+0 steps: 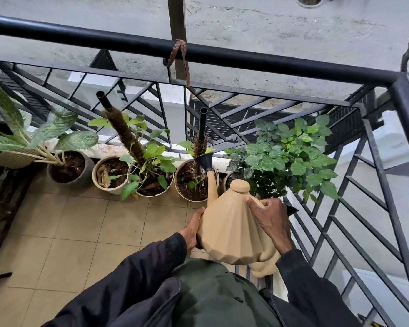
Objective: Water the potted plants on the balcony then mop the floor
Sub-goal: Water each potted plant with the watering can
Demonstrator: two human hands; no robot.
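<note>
I hold a tan ribbed watering can (232, 230) tilted forward over the balcony floor. My right hand (269, 218) grips its handle from above, and my left hand (194, 230) supports the can's left side. Its black rose (204, 160) hangs over a white pot (178, 185) with a black moss pole, and water falls onto the soil. Left of that stand a pot with a leaning moss pole and green leaves (151, 175), a cream pot (104, 173) and a grey pot (69, 167) with broad speckled leaves. A bushy green plant (286, 156) fills the right corner.
A black metal railing (222, 53) runs along the far side and turns down the right side (406, 128). Beige floor tiles (80, 232) spread to the left. A dark metal stand (0, 208) sits at the left edge.
</note>
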